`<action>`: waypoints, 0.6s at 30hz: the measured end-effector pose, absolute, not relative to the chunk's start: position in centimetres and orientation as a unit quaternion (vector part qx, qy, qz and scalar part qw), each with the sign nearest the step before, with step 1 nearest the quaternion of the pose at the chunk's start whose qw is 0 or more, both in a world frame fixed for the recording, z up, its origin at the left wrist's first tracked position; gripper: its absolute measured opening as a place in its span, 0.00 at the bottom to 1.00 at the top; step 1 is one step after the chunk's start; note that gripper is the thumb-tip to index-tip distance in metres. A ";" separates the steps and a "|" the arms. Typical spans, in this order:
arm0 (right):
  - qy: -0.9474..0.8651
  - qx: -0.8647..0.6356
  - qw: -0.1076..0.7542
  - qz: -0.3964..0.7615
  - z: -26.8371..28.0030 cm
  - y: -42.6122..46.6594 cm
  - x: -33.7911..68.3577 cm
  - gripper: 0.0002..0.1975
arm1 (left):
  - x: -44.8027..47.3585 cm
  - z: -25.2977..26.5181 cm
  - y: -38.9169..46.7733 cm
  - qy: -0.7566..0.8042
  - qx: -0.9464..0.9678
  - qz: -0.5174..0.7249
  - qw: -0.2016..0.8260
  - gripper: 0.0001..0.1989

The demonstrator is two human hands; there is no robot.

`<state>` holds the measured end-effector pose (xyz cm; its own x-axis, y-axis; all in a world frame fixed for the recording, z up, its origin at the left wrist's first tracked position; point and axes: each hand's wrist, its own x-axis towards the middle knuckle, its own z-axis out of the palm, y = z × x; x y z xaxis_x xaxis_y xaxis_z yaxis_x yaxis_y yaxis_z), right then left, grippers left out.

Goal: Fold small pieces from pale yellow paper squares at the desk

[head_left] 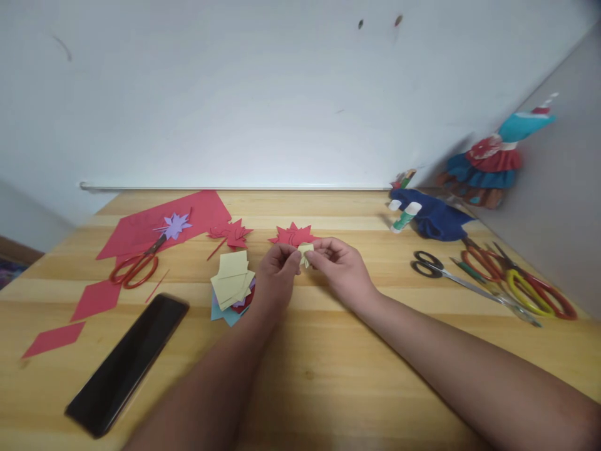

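Between the fingertips of my left hand [278, 270] and my right hand [339, 266] is a small folded piece of pale yellow paper [306, 248]. Both hands pinch it, one from each side, above the middle of the table. Just behind it lies a red paper star [293, 234], its near side partly covered by my fingers. More red star cutouts [231, 233] lie to the left. Beside my left hand is a loose stack of yellow paper squares [230, 282], with blue, purple and red paper showing underneath.
At left lie a red sheet [141, 228], a purple paper star [176, 226], orange-handled scissors [136, 268], red diamond pieces [97, 299] and a black phone [128, 363]. At right are a glue stick [406, 217], blue cloth [429, 216], black-handled scissors [429, 265], several tools and a doll-like figure [498, 156].
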<state>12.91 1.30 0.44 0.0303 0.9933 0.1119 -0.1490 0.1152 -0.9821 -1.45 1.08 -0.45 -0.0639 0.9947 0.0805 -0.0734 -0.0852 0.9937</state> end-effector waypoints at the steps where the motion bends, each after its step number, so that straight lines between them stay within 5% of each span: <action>1: -0.481 -0.438 0.564 0.509 0.4 1.3 12.9 0.18 | -1.4 -0.5 1.1 0.472 0.482 0.557 0.484 0.10; 4: -0.483 -0.445 0.557 0.509 0.5 1.2 12.9 0.17 | -1.4 -0.7 1.1 0.478 0.498 0.578 0.435 0.08; 11: -0.490 -0.447 0.557 0.500 1.0 0.8 12.8 0.15 | -2.0 -0.5 0.3 0.482 0.658 0.567 0.111 0.03; 18: -0.498 -0.448 0.552 0.497 0.9 0.7 12.9 0.11 | -1.9 -0.3 0.0 0.474 0.689 0.539 0.095 0.04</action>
